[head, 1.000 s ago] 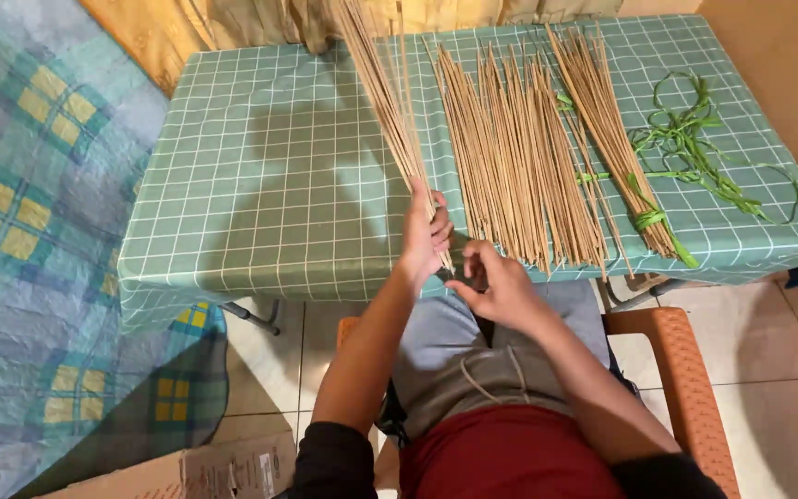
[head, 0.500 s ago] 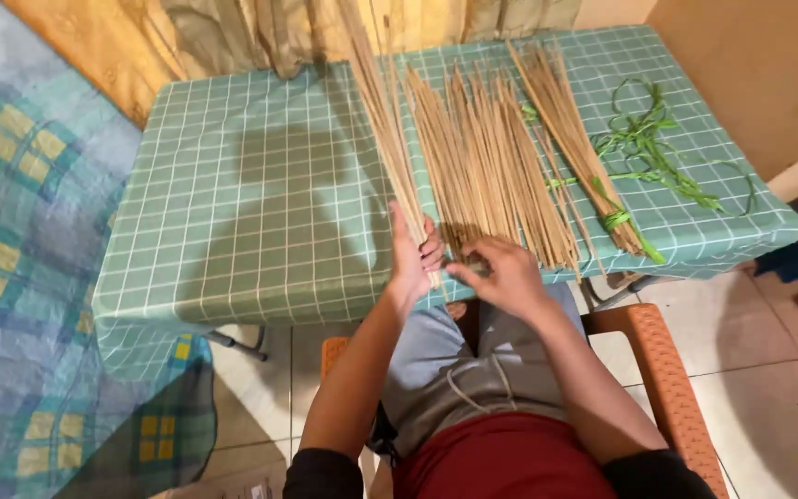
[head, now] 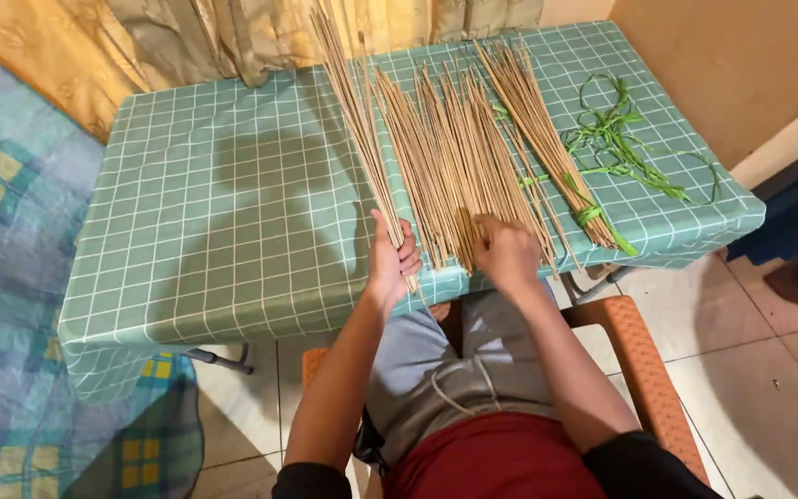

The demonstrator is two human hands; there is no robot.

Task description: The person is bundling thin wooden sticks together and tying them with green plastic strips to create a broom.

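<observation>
My left hand (head: 392, 260) grips the near end of a thin bunch of long pale sticks (head: 351, 111) that runs up the table toward the curtain. My right hand (head: 504, 253) rests with curled fingers on the near ends of the loose spread of sticks (head: 450, 148) in the middle of the table; whether it holds any is hidden. To the right lies a bundle of sticks (head: 538, 129) tied near its lower end with a green strip (head: 589, 214). All lie on a table with a green checked cloth (head: 223, 212).
Loose green strips (head: 621, 148) lie on the table's right part. An orange plastic chair (head: 634, 342) is under me. A patterned blue and yellow cloth (head: 11, 277) lies at the left, curtains (head: 187, 37) hang behind the table, and tiled floor (head: 750, 370) lies at the right.
My right hand has moved from my lap up onto the near ends of the loose sticks. My left hand stays on its bunch. The view has shifted.
</observation>
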